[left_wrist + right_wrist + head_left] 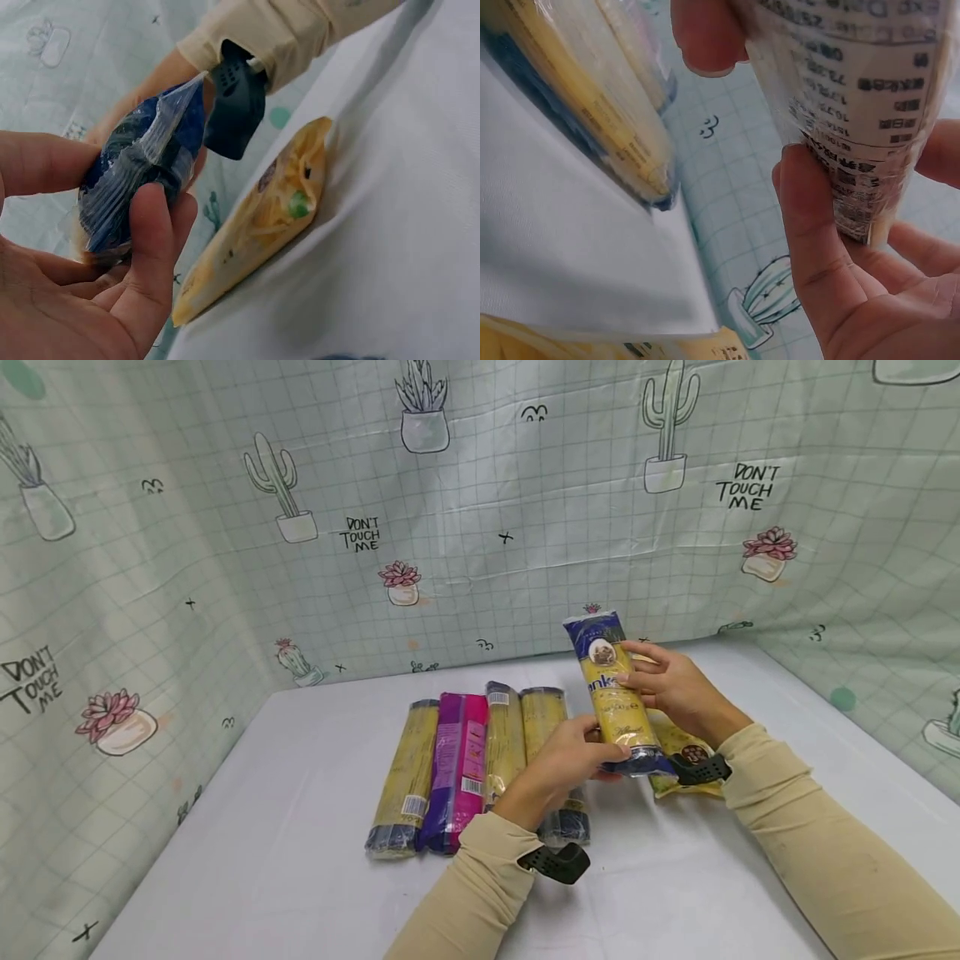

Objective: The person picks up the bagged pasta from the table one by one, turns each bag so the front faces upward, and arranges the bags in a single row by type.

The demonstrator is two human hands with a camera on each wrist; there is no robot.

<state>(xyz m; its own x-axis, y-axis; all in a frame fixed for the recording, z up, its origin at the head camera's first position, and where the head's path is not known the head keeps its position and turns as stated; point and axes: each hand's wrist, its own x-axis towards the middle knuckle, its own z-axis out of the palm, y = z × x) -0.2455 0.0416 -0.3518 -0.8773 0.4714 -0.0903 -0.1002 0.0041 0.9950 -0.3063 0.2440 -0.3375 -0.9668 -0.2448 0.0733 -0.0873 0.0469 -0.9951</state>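
Observation:
Both hands hold a yellow and blue pasta pack (617, 697) tilted above the table. My left hand (562, 756) grips its lower end; the left wrist view shows the thumb and fingers round the crimped blue wrapper (142, 169). Higher up, my right hand (678, 689) holds the pack's right side. In the right wrist view, fingers (810, 217) press on the white printed label (862, 112) on the pack's back. Below the right wrist lies a yellow bag (686, 752), partly hidden by the held pack and the arm.
To the left lie yellow spaghetti packs with dark ends (408, 768) (505, 735) (544, 718), side by side with a pink and purple pack (457, 760). The left forearm partly covers this row. A patterned curtain (487, 527) stands behind the white table (300, 827).

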